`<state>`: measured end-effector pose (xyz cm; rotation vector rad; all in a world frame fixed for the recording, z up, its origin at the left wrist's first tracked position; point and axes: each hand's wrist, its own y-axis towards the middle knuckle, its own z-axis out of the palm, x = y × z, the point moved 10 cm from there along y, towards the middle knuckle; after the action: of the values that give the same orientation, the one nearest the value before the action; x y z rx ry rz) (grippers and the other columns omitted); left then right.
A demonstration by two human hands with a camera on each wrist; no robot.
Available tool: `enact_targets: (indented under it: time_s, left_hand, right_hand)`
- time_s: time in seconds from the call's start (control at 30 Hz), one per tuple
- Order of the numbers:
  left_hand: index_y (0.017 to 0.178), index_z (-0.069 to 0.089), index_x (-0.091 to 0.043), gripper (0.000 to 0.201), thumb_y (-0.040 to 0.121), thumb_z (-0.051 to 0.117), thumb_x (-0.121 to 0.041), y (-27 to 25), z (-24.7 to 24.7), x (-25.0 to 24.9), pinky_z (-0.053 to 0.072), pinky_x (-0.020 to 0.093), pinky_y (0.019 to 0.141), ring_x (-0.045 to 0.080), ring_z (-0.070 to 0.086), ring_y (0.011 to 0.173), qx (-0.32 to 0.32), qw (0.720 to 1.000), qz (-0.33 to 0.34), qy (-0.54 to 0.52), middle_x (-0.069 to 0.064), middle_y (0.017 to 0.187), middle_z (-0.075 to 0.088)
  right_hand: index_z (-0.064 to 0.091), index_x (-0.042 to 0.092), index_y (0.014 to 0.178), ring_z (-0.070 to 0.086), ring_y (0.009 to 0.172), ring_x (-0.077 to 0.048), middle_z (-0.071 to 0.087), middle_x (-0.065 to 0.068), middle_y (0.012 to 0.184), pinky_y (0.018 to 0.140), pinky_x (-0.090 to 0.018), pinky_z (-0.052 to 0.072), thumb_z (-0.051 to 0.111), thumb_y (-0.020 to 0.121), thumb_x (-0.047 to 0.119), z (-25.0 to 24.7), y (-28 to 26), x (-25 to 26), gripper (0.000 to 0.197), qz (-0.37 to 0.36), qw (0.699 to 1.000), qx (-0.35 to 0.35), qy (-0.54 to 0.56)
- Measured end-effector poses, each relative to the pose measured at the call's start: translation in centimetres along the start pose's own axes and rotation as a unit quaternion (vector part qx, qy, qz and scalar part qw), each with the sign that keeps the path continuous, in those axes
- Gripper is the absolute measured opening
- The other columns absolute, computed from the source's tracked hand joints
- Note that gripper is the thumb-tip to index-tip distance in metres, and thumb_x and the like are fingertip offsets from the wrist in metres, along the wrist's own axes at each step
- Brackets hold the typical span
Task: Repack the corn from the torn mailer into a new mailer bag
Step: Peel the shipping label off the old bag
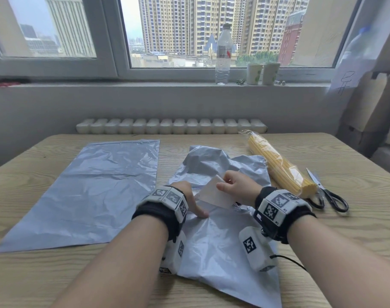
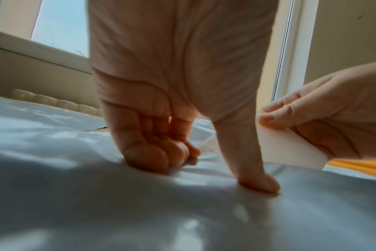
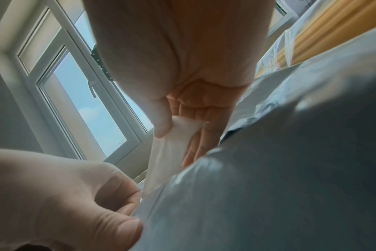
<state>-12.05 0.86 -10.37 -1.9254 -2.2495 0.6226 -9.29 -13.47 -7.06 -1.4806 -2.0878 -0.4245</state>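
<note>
Pale wood-grain laminate table [image 1: 345, 252] fills the lower half of the head view, its far edge close to a grey wall under a wide white-framed window [image 1: 114, 41] showing high-rise blocks. A white ribbed radiator [image 1: 171, 126] sits just beyond the table's far edge at 12 o'clock. Stacked cardboard [image 1: 371, 112] leans at 2 o'clock, off the table.

On the sill [image 1: 145, 84]: clear water bottle [image 1: 223, 54], two paper cups [image 1: 263, 73] just right of it.

On the table, largest first:
- New mailer bag [image 1: 89, 192], grey, flat, at 10 o'clock.
- Torn mailer [image 1: 220, 236], grey, crumpled, centre to 6 o'clock, just beside the new bag's right edge.
- Corn [image 1: 280, 165] in a clear wrapper, at 2 o'clock, lying diagonally, touching the torn mailer's right edge; outside both bags.
- Black-handled scissors [image 1: 327, 192], just right of the corn's near end.
- White label [image 1: 214, 194] on the torn mailer, one corner lifted.

Left hand [image 1: 189, 198]: thumb and bent fingers [image 2: 152, 158] pressed down on the torn mailer, gripping nothing.
Right hand [image 1: 236, 187]: thumb and fingers pinching the label's raised corner; the remaining fingers are loosely extended behind it.
</note>
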Motion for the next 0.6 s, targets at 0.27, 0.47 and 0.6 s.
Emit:
enact_targets:
  time_s: [0.27, 0.47, 0.6]
  left_hand:
    - [0.105, 0.065, -0.008, 0.073, 0.058, 0.079, -0.062, 0.2, 0.0, 0.0, 0.049, 0.027, 0.073, 0.019, 0.059, 0.077, -0.003, 1.000, 0.001, 0.006, 0.000, 0.083, 0.063]
    - [0.108, 0.064, -0.006, 0.073, 0.061, 0.080, -0.060, 0.1, -0.1, 0.1, 0.049, 0.027, 0.070, 0.020, 0.059, 0.075, -0.001, 1.000, 0.000, 0.006, 0.002, 0.083, 0.063]
    - [0.108, 0.062, -0.008, 0.075, 0.058, 0.080, -0.061, 0.4, 0.1, 0.2, 0.050, 0.028, 0.073, 0.021, 0.060, 0.076, 0.001, 1.000, -0.003, 0.004, 0.001, 0.083, 0.063]
  right_hand:
    - [0.048, 0.011, 0.091, 0.055, 0.085, -0.024, 0.056, -0.008, 0.093, 0.077, -0.038, 0.047, 0.050, 0.096, 0.030, -0.6, 0.0, -1.2, 0.020, 0.031, 0.999, -0.021, 0.024]
    - [0.047, 0.010, 0.092, 0.059, 0.091, -0.031, 0.055, -0.009, 0.092, 0.080, -0.043, 0.050, 0.050, 0.097, 0.029, -0.7, 0.0, -1.5, 0.019, 0.042, 0.996, -0.027, 0.072]
    - [0.047, 0.010, 0.093, 0.059, 0.090, -0.030, 0.054, -0.007, 0.090, 0.079, -0.043, 0.051, 0.049, 0.097, 0.027, -0.9, 0.0, -1.4, 0.018, 0.039, 0.995, -0.035, 0.085]
